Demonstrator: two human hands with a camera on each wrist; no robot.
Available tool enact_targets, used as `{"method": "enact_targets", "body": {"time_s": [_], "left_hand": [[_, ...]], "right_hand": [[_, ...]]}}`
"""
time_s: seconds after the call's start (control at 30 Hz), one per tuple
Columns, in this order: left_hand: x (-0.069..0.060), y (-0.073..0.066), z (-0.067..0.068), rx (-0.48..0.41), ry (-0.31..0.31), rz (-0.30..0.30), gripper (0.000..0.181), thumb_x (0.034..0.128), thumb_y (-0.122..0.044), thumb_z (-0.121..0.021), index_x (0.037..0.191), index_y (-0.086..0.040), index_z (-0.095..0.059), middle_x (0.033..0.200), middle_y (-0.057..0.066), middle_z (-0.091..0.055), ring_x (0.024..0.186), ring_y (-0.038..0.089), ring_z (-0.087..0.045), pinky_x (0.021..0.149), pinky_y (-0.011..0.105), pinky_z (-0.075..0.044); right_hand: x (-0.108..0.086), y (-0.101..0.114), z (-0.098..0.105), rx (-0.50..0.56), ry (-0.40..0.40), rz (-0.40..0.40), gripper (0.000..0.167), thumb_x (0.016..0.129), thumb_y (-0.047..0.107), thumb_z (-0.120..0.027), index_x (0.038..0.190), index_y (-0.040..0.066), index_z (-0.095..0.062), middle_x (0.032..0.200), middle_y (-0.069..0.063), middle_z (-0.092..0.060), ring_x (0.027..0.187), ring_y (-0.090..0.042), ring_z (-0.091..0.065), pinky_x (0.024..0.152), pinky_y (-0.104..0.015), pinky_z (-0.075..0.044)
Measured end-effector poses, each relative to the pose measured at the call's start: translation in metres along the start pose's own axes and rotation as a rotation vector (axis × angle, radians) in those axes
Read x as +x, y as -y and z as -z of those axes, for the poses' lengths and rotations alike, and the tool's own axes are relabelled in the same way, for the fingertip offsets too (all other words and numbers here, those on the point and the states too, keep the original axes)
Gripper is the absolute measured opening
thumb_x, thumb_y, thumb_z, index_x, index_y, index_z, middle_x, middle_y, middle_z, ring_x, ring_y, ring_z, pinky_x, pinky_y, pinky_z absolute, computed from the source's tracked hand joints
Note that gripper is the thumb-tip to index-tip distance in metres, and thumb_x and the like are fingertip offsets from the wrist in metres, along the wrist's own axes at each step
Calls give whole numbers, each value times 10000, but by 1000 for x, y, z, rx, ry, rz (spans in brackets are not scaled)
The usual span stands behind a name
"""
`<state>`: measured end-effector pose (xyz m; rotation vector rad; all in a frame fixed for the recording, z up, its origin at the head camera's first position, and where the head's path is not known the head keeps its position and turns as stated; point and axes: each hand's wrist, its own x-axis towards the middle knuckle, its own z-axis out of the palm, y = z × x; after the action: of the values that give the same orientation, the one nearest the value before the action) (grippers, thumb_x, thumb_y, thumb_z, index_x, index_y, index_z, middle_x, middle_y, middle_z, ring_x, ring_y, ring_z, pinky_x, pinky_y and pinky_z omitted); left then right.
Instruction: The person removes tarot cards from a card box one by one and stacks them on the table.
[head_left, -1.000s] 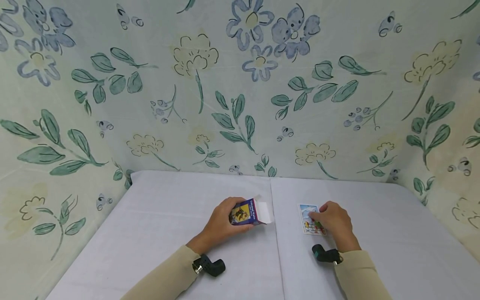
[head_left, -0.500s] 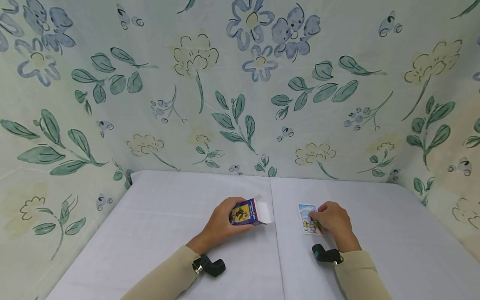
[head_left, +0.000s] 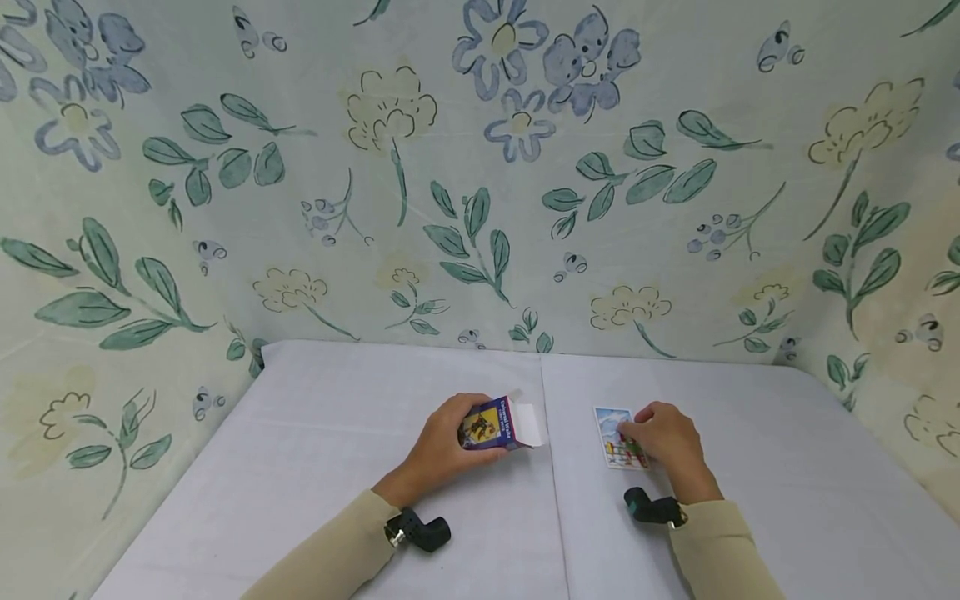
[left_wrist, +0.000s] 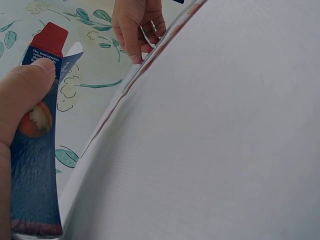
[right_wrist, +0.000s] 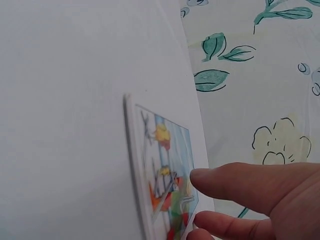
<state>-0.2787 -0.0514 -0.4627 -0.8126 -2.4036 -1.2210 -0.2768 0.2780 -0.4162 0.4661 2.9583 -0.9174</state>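
On the right half of the white cloth lies a colourful picture card (head_left: 615, 452), perhaps a thin stack, since its edge looks thick in the right wrist view. My right hand (head_left: 671, 442) has its thumb on the face of the card (right_wrist: 167, 175), the other fingers curled at its near edge. My left hand (head_left: 438, 446) grips a blue card box (head_left: 483, 424) that shows a yellow picture, its white end flap open toward the right. In the left wrist view the thumb presses the side of the box (left_wrist: 35, 170). The inside of the box is hidden.
A white cloth (head_left: 315, 433) covers the table, with a seam running between the two hands. Behind and at both sides hangs a floral curtain (head_left: 465, 242). Each wrist carries a small black camera (head_left: 427, 533).
The picture card has shifted very slightly left under my right hand, which has barely moved. My left hand and the box keep the same place.
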Motion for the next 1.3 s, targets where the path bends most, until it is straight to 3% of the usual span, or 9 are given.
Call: {"method": "enact_targets", "body": {"time_s": [0.17,0.67,1.0,1.3], "left_hand": [[1,2,0,10,-14,-25,720,733,-600,-747,1296,-211,-523,1203,-94,-567,1007,52,-512,845,282,-482],[0,1,0,-5,-1,-17,718,733,-582,-760,1295,-205,-519,1194,-83,-567,995,65,-510,829,270,-482],[-2,0,0,-7,-1,-12,708,739,-563,-766,1297,-206,-518,1208,-84,-565,1011,67,-515,849,282,-484],[0,0,0,-7,5,-3,700,740,-554,-769,1298,-217,-514,1212,-92,-563,1021,61,-512,859,287,-485]], "right_hand": [[-1,1,0,16,2,-13,366,869,254,-674,1041,-56,-583,920,-204,-600,828,-323,-526,634,-355,-442],[-5,6,3,48,-27,-42,380,889,275,-645,1091,-35,-561,983,-230,-576,839,-333,-526,644,-372,-456],[27,-13,-13,44,-34,11,461,876,450,-671,1112,68,-567,1051,-187,-591,790,-273,-600,556,-299,-482],[-13,29,13,99,3,79,436,889,353,-668,1108,-13,-575,1024,-224,-587,859,-327,-566,666,-374,-505]]}}
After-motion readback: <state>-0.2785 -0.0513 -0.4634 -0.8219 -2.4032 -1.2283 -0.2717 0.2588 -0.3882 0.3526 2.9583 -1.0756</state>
